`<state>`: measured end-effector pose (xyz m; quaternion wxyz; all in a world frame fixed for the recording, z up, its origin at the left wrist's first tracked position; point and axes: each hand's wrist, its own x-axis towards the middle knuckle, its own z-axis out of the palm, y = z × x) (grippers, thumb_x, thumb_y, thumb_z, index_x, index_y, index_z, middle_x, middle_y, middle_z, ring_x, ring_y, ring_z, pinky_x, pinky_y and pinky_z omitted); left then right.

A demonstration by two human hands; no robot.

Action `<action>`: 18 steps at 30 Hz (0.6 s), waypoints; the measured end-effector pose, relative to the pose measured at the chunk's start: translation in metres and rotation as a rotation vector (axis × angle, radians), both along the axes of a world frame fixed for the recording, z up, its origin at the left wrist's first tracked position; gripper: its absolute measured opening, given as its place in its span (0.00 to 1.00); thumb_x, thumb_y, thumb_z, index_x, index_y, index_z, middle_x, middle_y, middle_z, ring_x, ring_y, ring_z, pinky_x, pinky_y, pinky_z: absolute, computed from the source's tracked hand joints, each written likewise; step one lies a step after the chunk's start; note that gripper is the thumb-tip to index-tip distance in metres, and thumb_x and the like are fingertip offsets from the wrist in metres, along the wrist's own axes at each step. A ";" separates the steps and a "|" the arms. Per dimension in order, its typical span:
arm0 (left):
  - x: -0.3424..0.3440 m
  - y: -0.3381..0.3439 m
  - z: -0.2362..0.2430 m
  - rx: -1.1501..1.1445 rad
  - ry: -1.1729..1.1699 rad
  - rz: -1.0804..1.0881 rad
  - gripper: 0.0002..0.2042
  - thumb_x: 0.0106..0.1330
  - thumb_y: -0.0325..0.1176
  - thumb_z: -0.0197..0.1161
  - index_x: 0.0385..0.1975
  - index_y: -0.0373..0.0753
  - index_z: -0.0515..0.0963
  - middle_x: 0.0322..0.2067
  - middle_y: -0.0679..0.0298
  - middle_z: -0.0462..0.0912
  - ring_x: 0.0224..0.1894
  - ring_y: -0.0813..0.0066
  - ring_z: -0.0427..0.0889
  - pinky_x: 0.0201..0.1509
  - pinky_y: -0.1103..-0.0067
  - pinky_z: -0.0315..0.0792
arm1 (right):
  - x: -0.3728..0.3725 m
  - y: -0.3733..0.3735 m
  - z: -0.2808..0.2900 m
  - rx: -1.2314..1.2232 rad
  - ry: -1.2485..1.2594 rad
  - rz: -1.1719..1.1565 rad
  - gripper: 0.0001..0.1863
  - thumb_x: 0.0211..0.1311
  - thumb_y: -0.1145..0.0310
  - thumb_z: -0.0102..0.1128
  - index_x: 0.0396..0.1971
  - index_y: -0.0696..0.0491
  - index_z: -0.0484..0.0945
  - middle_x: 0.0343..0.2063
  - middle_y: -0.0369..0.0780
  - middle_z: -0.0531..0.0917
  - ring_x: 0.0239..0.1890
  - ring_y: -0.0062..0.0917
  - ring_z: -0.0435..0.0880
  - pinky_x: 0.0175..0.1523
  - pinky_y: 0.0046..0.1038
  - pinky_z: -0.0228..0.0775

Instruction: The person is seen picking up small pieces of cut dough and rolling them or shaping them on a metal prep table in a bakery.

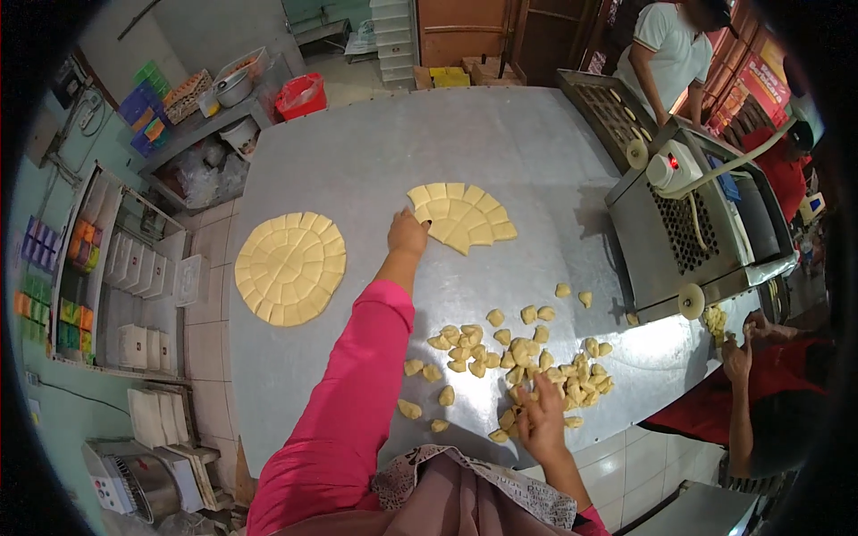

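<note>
My left hand [409,234] reaches across the metal table with its fingers closed at the left edge of a part-round of pale yellow cut dough [465,216]. Cut lines divide this dough into small blocks, and its lower left portion is gone. To the left lies a whole dough round [290,268], scored in rings and wedges. Nearer to me, my right hand [542,420] is open, fingers apart, over a heap of loose dough pieces [581,382]. More dough pieces [465,347] lie scattered left of that heap.
A steel machine [679,232] with rollers and a hose stands on the table's right side. Behind it a person in a white shirt [666,54] works. Another person's hands [740,353] handle dough at lower right. A red bucket [302,96] stands beyond the far left edge.
</note>
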<state>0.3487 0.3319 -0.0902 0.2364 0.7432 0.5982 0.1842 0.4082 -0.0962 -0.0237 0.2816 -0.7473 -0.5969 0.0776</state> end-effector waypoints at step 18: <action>-0.190 -0.184 0.035 -0.837 -0.790 -0.092 0.07 0.66 0.33 0.54 0.37 0.38 0.75 0.22 0.71 0.72 0.23 0.84 0.68 0.29 0.84 0.65 | -0.047 0.040 0.041 0.087 0.089 0.401 0.27 0.48 0.79 0.57 0.53 0.55 0.70 0.53 0.52 0.70 0.55 0.46 0.71 0.57 0.40 0.66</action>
